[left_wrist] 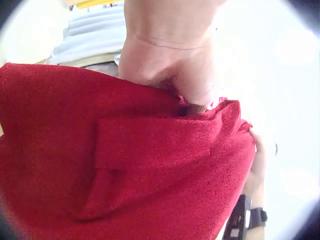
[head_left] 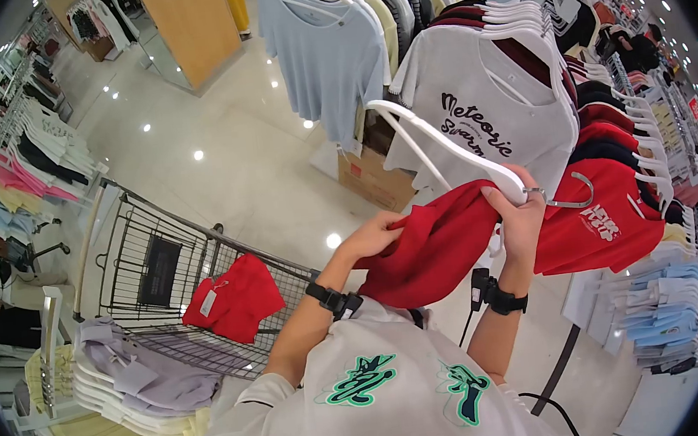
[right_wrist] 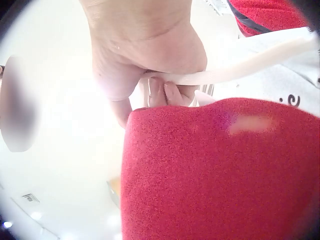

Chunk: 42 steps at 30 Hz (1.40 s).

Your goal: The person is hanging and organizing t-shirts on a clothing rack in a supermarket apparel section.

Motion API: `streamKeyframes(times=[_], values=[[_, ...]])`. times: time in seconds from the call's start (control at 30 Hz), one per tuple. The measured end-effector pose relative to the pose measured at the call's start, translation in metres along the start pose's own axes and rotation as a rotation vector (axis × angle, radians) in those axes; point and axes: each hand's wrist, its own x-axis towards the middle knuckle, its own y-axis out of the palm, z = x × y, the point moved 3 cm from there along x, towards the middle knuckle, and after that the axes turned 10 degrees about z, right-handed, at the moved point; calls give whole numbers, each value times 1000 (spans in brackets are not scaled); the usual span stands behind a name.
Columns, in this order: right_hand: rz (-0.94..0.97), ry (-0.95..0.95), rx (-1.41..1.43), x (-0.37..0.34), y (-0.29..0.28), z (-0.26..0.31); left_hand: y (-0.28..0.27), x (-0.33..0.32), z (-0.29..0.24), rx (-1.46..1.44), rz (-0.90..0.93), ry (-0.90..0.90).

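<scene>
A red garment (head_left: 437, 247) hangs between both hands in front of the chest. The left hand (head_left: 375, 236) pinches its left edge; in the left wrist view that hand's (left_wrist: 167, 55) fingertips are hidden in the red cloth (left_wrist: 150, 165). The right hand (head_left: 521, 215) grips a white hanger (head_left: 452, 143) near its metal hook, with the garment's other edge at its thumb. In the right wrist view the right hand (right_wrist: 145, 45) has fingers curled round the white hanger (right_wrist: 240, 70), above the red cloth (right_wrist: 215, 170).
A black wire cart (head_left: 145, 261) at the left holds a folded red garment (head_left: 234, 298) with a tag. Ahead and right, racks carry a grey printed shirt (head_left: 479, 77), a blue shirt (head_left: 322, 42) and red shirts (head_left: 597, 226). Lilac clothes (head_left: 139, 368) hang at the lower left.
</scene>
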Motion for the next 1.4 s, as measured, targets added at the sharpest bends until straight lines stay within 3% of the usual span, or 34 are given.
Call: streamKeyframes(times=[0.07, 0.13, 0.2, 0.27, 0.33, 0.4, 0.47, 0.53, 0.67, 0.77, 0.87, 0.93, 0.97, 1.0, 1.1, 1.2, 1.27, 1.33, 1.4], values=[[-66, 13, 69, 2, -7, -13, -18, -17, -4, 4, -34, -15], [-75, 28, 91, 5, -16, -28, -34, -38, -8, 231, 117, -42], [-169, 17, 131, 6, -24, -41, -46, -62, -6, 246, 122, -77], [-183, 30, 160, 7, -31, -49, -66, -81, 11, 378, 39, -117], [-240, 15, 142, 7, -35, -55, -71, -99, 12, 338, -62, -85], [-234, 41, 147, 7, -34, -63, -79, -115, 12, 39, -230, -149], [-220, 95, 140, 8, -30, -79, -83, -119, 12, 121, -250, -131], [-160, 157, 45, 7, -17, -75, -78, -121, -4, 1, -376, -115], [-51, 183, -71, 10, 1, -90, -64, -114, -39, -362, -391, 8], [31, 116, -209, 8, 20, -100, -57, -106, -55, -462, -412, 98], [198, 168, -223, -3, 42, -99, -45, -99, -75, -498, -426, 92], [268, 57, -265, -13, 58, -99, -41, -93, -76, -515, -390, 94], [330, 98, -306, -18, 62, -99, -39, -91, -76, -531, -356, 95], [322, -9, -350, -20, 70, -93, -37, -88, -77, -530, -355, 92], [359, 51, -298, -31, 83, -80, -30, -77, -76, -458, -357, 41], [345, 139, -55, -43, 98, -63, -24, -63, -63, -286, -362, -3], [575, 182, 73, -53, 114, -42, -24, -55, -38, -112, -370, -26], [622, -54, -69, -54, 126, -39, -12, -54, -52, -152, -310, 10], [611, -132, -60, -54, 127, -43, -12, -55, -53, -34, -310, -44]])
